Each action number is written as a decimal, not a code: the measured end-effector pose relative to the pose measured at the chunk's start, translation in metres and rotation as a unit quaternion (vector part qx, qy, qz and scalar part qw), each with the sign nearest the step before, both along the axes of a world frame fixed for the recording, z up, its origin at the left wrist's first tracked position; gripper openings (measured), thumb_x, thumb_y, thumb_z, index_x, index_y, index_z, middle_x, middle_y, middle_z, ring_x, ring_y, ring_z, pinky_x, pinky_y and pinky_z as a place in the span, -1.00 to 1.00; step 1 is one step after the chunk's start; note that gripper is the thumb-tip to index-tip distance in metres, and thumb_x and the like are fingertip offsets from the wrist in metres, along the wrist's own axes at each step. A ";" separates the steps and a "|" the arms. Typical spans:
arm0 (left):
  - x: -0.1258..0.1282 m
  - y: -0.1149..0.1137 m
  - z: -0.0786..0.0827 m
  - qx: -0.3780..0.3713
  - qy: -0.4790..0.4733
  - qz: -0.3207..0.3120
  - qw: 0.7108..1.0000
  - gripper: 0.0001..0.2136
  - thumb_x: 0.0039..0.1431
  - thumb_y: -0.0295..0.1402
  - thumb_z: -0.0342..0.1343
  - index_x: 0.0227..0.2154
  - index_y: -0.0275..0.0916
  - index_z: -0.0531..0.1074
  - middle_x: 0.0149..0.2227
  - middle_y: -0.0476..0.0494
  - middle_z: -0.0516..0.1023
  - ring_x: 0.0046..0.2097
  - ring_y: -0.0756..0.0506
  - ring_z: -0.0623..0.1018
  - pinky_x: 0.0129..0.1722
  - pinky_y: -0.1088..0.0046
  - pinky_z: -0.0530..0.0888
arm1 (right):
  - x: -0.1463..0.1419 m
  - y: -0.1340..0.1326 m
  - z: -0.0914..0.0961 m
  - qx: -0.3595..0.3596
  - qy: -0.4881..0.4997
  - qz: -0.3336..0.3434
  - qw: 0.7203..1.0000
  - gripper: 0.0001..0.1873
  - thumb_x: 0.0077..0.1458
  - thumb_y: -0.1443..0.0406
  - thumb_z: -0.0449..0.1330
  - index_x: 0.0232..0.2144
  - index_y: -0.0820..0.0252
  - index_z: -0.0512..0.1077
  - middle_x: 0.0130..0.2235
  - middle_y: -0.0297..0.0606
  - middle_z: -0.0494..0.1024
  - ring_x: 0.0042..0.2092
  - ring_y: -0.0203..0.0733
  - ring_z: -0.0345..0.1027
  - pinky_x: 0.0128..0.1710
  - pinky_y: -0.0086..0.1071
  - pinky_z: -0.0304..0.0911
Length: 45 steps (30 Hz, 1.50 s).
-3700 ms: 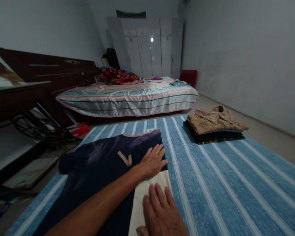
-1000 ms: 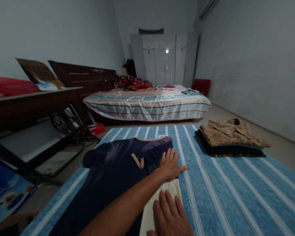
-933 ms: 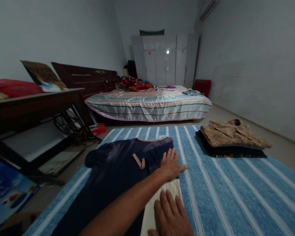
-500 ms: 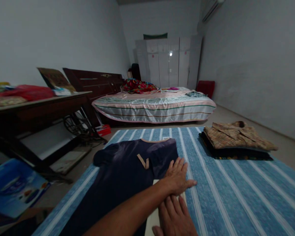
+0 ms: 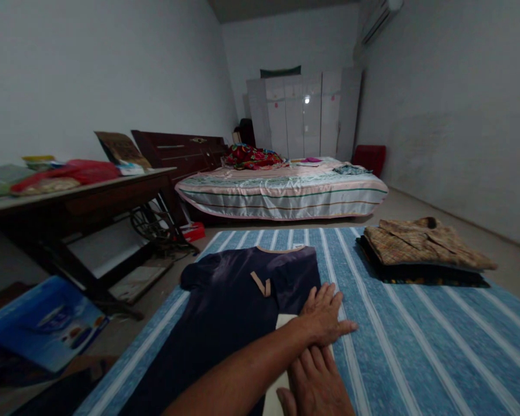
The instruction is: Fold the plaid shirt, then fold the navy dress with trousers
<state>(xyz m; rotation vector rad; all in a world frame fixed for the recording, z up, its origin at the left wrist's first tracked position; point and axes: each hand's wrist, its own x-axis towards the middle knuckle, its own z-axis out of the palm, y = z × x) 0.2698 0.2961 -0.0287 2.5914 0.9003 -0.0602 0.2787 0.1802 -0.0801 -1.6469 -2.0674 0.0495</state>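
A dark navy shirt (image 5: 225, 312) with a beige-edged neckline and a small beige V-shaped trim lies spread on the blue striped sheet (image 5: 398, 346). Along its right side, a cream strip (image 5: 282, 321) shows partly under my hands. My left hand (image 5: 325, 315) reaches across from the left and lies flat near the sleeve on the shirt's right edge, fingers stretched forward and thumb out to the right. Just below it, my right hand (image 5: 316, 381) rests flat along the same edge, its fingertips close against my left wrist. Neither hand grasps anything visible.
Folded clothes, a brown checked garment (image 5: 424, 242) on top of dark ones, sit to the right on the sheet. At left stand a sewing table (image 5: 82, 199) and a blue box (image 5: 47, 323). Beyond are a larger bed (image 5: 281, 196) and a wardrobe (image 5: 294, 115).
The camera view has shifted, so the whole scene sits a little further right and lower. Both hands stay flat at nearly the same place on the shirt.
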 end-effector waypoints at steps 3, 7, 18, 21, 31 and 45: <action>-0.009 0.001 0.013 0.001 -0.027 0.031 0.999 -0.29 0.19 0.10 -0.30 0.26 -0.31 -0.08 0.33 -0.30 -0.19 0.33 -0.19 -0.22 0.25 0.08 -0.16 | -0.004 -0.003 0.000 -0.013 0.007 -0.007 1.000 -0.36 0.05 0.03 0.12 0.15 0.14 0.25 0.17 -0.14 0.27 0.18 0.18 0.10 0.16 0.10 -0.02; -0.037 0.000 0.029 0.035 -0.041 0.072 0.996 -0.37 0.25 -0.01 -0.27 0.23 -0.36 0.02 0.31 -0.33 -0.07 0.32 -0.19 -0.11 0.25 0.14 -0.06 | -0.001 -0.002 -0.007 -0.036 -0.005 -0.001 0.999 -0.39 0.10 0.05 0.07 0.15 0.17 0.24 0.20 -0.12 0.21 0.21 0.18 0.03 0.13 0.11 0.03; -0.114 -0.022 0.003 0.096 -0.062 0.065 0.991 -0.54 0.27 -0.20 -0.16 0.17 -0.31 0.16 0.27 -0.29 0.09 0.30 -0.15 0.02 0.24 0.18 0.03 | 0.018 -0.003 -0.017 -0.028 -0.050 0.055 0.997 -0.35 0.17 0.06 0.00 0.24 0.15 0.05 0.25 -0.13 0.05 0.23 0.16 -0.03 0.12 0.08 0.08; -0.121 -0.025 -0.004 0.098 -0.073 0.066 0.990 -0.54 0.27 -0.20 -0.16 0.17 -0.28 0.16 0.28 -0.27 0.08 0.30 -0.14 0.01 0.24 0.18 0.03 | 0.016 -0.007 -0.010 -0.029 -0.065 0.037 0.997 -0.37 0.15 0.05 0.03 0.21 0.16 0.13 0.23 -0.13 0.11 0.23 0.16 -0.01 0.12 0.09 0.06; -0.120 -0.024 -0.016 0.091 -0.143 0.067 0.983 -0.57 0.27 -0.21 -0.18 0.14 -0.26 0.18 0.26 -0.25 0.13 0.29 -0.13 0.05 0.24 0.15 0.03 | 0.013 -0.015 -0.001 -0.025 -0.109 0.004 0.994 -0.43 0.17 0.10 0.01 0.18 0.18 0.18 0.23 -0.13 0.14 0.24 0.09 -0.02 0.14 0.02 0.06; -0.131 -0.008 -0.012 0.082 -0.309 0.205 0.925 -0.65 0.05 -0.50 -0.08 -0.09 -0.22 0.39 -0.04 -0.17 0.48 0.03 -0.12 0.43 0.09 0.27 0.36 | 0.030 0.094 0.063 -0.035 0.009 -0.022 0.999 -0.74 0.18 0.31 -0.05 -0.36 0.20 0.45 -0.35 -0.24 0.46 -0.30 -0.23 0.35 -0.30 -0.42 0.17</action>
